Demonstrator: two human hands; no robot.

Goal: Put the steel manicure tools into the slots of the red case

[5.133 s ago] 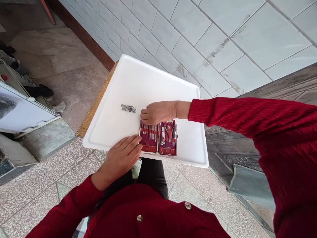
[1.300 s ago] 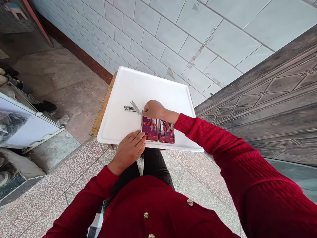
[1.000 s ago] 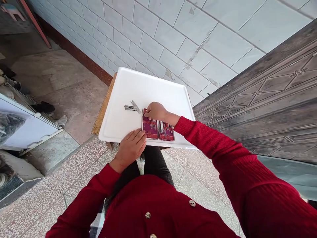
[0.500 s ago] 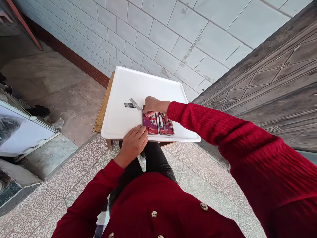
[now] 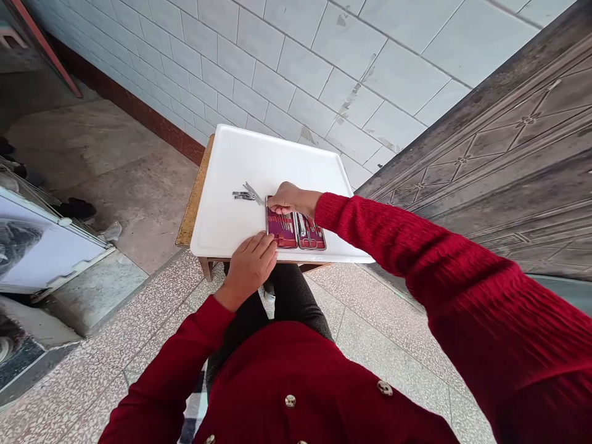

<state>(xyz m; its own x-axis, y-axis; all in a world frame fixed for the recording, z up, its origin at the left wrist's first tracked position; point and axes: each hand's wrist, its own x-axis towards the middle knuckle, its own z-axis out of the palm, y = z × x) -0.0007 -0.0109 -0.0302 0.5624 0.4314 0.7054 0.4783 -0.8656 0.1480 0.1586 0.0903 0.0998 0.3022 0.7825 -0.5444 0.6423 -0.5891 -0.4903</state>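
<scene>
I see the open red case (image 5: 289, 235) lying near the front edge of the white tray (image 5: 222, 228), its 2 halves side by side and its purple lining facing up. The right hand (image 5: 290, 198) reaches in over the upper part of the case's left half, fingers drawn narrow and tips bunched together; from my end I cannot tell whether they hold anything. The left hand (image 5: 253, 259) lies flat, palm down, its fingers straight and close together, the tips touching the lower left corner of the case; I see nothing in its grasp. Slim metal tools (image 5: 287, 223) stand in a row in the left half, partly under the right hand. In the right half I make out a nail clipper (image 5: 302, 227) and scissors (image 5: 309, 242). Loose on the tray, just left of the case, I have nail clippers (image 5: 243, 196) lying near the thin metal pieces (image 5: 252, 192), which slant toward the case's upper left corner. The tray rests on a wooden table (image 5: 190, 213), near a tiled wall (image 5: 268, 80).
</scene>
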